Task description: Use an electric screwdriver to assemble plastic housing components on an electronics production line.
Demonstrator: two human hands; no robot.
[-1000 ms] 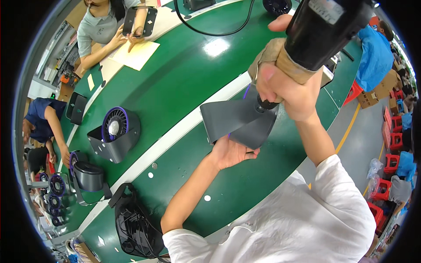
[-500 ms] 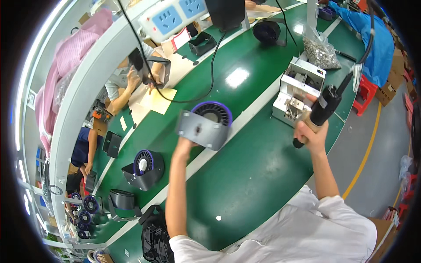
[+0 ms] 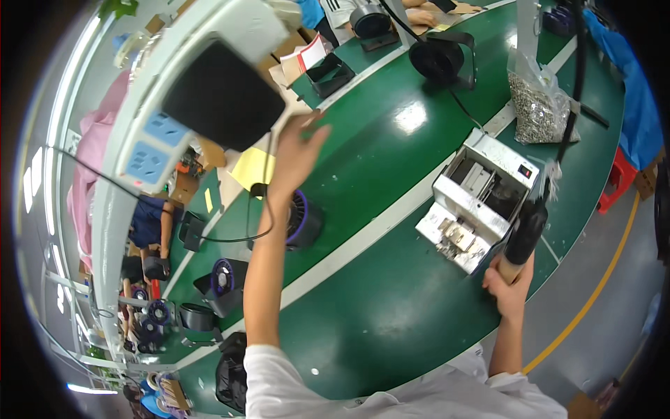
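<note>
Since half a second ago, the left hand [image 3: 299, 157] has let go of the fan unit [image 3: 311, 222], which now sits on the green table [image 3: 377, 300], well to the left of the white machine [image 3: 472, 204] and partly hidden by the forearm. That hand has swung out beyond the fan unit, left of the machine and farther from the body; it is blurred, its fingers spread loosely, nothing seen in them. The right hand [image 3: 510, 283] is now lower against the white machine, at its near right corner, wrapped closely around the black power driver [image 3: 527, 232] – whether the driver touches the machine, I cannot tell. Just past the machine's far right corner stands a clear bag of small metal pieces [image 3: 536, 105]. A second fan [image 3: 225, 278] in a grey bracket rests far to the machine's left – nearer the body than the first.
</note>
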